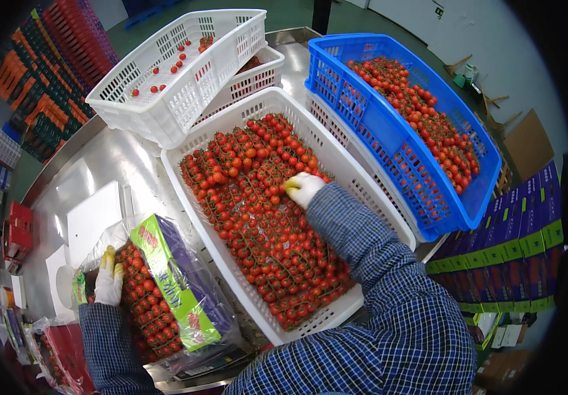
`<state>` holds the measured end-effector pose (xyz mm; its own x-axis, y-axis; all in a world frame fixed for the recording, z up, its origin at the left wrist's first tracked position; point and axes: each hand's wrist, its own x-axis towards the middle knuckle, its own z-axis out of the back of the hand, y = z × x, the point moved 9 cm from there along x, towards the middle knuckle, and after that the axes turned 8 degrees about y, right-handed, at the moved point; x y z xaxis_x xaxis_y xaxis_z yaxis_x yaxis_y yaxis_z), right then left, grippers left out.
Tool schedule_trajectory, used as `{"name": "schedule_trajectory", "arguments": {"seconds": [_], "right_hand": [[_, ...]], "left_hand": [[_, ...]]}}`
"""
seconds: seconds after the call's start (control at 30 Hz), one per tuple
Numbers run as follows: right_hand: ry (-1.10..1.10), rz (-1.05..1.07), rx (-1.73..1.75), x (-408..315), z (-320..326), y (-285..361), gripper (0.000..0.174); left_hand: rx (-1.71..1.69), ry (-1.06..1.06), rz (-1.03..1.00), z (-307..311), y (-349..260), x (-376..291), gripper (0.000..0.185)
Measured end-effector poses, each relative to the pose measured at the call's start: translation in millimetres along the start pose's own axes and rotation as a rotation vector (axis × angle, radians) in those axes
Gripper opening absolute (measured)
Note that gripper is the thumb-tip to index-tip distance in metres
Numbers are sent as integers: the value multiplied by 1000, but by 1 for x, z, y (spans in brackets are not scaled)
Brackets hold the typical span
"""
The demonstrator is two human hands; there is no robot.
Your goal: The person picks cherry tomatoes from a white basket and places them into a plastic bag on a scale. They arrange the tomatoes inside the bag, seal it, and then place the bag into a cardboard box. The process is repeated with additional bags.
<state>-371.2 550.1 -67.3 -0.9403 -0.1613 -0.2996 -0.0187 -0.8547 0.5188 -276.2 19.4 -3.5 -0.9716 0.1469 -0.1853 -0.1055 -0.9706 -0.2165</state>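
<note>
My right hand (305, 189), in a white glove with yellow fingertips, is in a white plastic crate (291, 336). Its fingers curl down against cherry tomatoes on the vine (284, 237), and whether they pinch a stem is hidden. My left hand (109, 279), gloved the same way, lies with fingers stretched out and slightly apart. It rests at the left side of a purple and green carton (185, 286), touching the vine tomatoes (148, 296) packed inside. Clear plastic film (116, 231) surrounds this carton.
A tilted white crate (170, 111) with a few loose tomatoes rests on another crate (252, 84). At right, a blue crate (387, 143) of tomatoes sits on a white one. White sheets (94, 222) lie on the steel table (101, 158). Purple-green cartons (506, 232) are stacked at right.
</note>
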Motion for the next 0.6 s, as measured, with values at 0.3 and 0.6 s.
{"name": "schedule_trajectory", "arguments": {"seconds": [0.3,0.6], "right_hand": [[315,-318,-138,131,-29,-55,63],[472,215,1166,56,-8,-4,68]], "left_hand": [[-394,-219,24,41,-177,-112,40],[-1084,-637,718,-43,-115,-295,53]]}}
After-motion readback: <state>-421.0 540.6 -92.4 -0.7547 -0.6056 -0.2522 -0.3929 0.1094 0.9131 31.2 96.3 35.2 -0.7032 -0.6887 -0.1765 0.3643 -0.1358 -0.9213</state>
